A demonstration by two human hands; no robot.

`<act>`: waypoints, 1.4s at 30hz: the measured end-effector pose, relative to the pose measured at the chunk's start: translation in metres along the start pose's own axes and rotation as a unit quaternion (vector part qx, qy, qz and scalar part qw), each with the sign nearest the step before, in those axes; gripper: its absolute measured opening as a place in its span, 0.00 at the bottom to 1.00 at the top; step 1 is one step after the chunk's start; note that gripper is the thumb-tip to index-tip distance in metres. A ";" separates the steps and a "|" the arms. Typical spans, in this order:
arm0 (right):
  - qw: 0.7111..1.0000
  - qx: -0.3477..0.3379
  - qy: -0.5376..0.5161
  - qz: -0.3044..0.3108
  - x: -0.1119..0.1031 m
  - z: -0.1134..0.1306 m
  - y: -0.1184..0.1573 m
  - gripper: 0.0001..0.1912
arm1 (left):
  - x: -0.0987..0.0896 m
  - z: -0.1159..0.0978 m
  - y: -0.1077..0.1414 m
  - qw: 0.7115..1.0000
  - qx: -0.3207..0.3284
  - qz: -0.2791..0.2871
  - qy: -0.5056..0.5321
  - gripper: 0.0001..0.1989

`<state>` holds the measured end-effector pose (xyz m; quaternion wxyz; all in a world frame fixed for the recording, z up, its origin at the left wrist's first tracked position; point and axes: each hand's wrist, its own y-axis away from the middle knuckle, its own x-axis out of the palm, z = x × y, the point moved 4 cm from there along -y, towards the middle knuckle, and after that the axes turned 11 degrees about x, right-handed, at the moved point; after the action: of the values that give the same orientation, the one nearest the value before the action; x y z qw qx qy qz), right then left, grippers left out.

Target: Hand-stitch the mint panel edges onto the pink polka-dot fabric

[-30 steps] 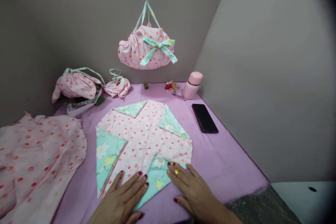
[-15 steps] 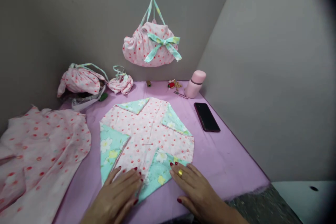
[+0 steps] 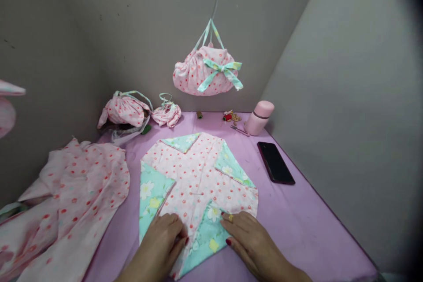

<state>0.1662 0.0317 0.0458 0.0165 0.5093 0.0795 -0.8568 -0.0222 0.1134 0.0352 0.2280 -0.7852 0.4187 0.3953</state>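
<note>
A pink dotted fabric piece (image 3: 198, 165) lies flat on the table, with mint floral corners folded inward. A pin (image 3: 197, 194) shows near its middle. My left hand (image 3: 163, 242) rests at the near left of the fabric, its fingers curled closed, thumb against the index side; what they hold, if anything, is hidden. Fingers stretched out, my right hand (image 3: 247, 240) lies open on the nearest mint floral flap (image 3: 211, 227), touching its right part. A gold-coloured ring shows on that hand.
Another pink dotted cloth (image 3: 82, 198) spreads at left. Behind stand a pink bottle (image 3: 259, 119), thread snips (image 3: 240, 130), a red thread spool (image 3: 227, 117) and bundled pouches (image 3: 127, 109). A phone (image 3: 276, 163) lies right. A bow-trimmed pouch (image 3: 208, 75) hangs above the table.
My left hand has gone from stretched fingers to curled ones. The right hand stays flat on the mint flap. The whole view has shifted, so things appear lower and farther right.
</note>
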 end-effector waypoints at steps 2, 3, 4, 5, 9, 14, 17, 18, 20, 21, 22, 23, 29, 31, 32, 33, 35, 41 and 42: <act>1.000 0.006 -0.020 -0.022 -0.004 0.000 -0.010 0.13 | 0.000 0.004 -0.001 1.000 0.001 0.002 0.003 0.07; 0.999 0.010 -0.031 -0.035 -0.005 0.000 -0.015 0.12 | 0.000 0.006 -0.001 1.000 -0.001 0.002 0.006 0.07; 0.998 0.013 -0.042 -0.045 -0.006 0.000 -0.022 0.12 | -0.001 0.008 -0.002 1.000 -0.005 0.001 0.010 0.08; 0.997 0.016 -0.053 -0.050 -0.006 0.001 -0.028 0.12 | -0.001 0.010 -0.001 1.000 -0.009 0.001 0.015 0.08; 0.997 0.012 -0.080 -0.019 0.009 0.009 -0.049 0.10 | -0.002 0.014 0.002 0.998 -0.031 -0.007 0.050 0.09; 0.997 0.013 -0.073 0.037 0.037 0.013 -0.051 0.13 | 0.001 0.011 0.012 0.991 -0.040 -0.007 0.126 0.07; 0.996 0.022 -0.070 0.044 0.043 0.011 -0.047 0.13 | 0.002 0.006 0.016 0.987 -0.029 -0.001 0.160 0.09; 0.996 0.023 -0.072 0.045 0.043 0.010 -0.047 0.13 | 0.003 0.005 0.017 0.986 -0.026 0.003 0.162 0.09; 0.996 0.023 -0.075 0.045 0.043 0.009 -0.047 0.14 | 0.004 0.002 0.019 0.987 -0.024 0.015 0.157 0.09; 0.996 0.024 -0.077 0.045 0.043 0.009 -0.047 0.14 | 0.004 0.002 0.020 0.988 -0.023 0.020 0.152 0.09; 0.996 0.024 -0.079 0.045 0.043 0.009 -0.047 0.14 | 0.005 0.002 0.020 0.989 -0.022 0.025 0.146 0.09; 0.995 0.025 -0.081 0.044 0.043 0.008 -0.047 0.14 | 0.006 0.002 0.021 0.989 -0.022 0.029 0.141 0.09; 0.994 0.025 -0.095 0.040 0.045 0.006 -0.046 0.14 | 0.010 0.005 0.024 0.990 -0.025 0.046 0.128 0.09; 0.994 0.023 -0.100 0.038 0.046 0.005 -0.045 0.14 | 0.011 0.005 0.026 0.990 -0.027 0.049 0.129 0.09; 0.994 0.023 -0.102 0.037 0.046 0.005 -0.045 0.14 | 0.011 0.005 0.026 0.990 -0.028 0.050 0.129 0.09; 0.994 0.022 -0.104 0.037 0.047 0.005 -0.045 0.14 | 0.011 0.005 0.027 0.990 -0.030 0.051 0.130 0.09; 0.993 0.021 -0.107 0.037 0.047 0.004 -0.045 0.14 | 0.011 0.005 0.027 0.989 -0.035 0.053 0.131 0.10; 0.993 0.017 -0.111 0.040 0.046 0.004 -0.045 0.13 | 0.007 0.006 0.026 0.989 -0.068 0.050 0.120 0.10; 0.993 0.016 -0.112 0.041 0.046 0.005 -0.045 0.13 | 0.006 0.005 0.026 0.989 -0.074 0.049 0.116 0.09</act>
<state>0.1351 0.0783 0.0129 0.0520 0.4131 0.0425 -0.9082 -0.0441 0.1002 0.0264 0.0997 -0.8188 0.4503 0.3420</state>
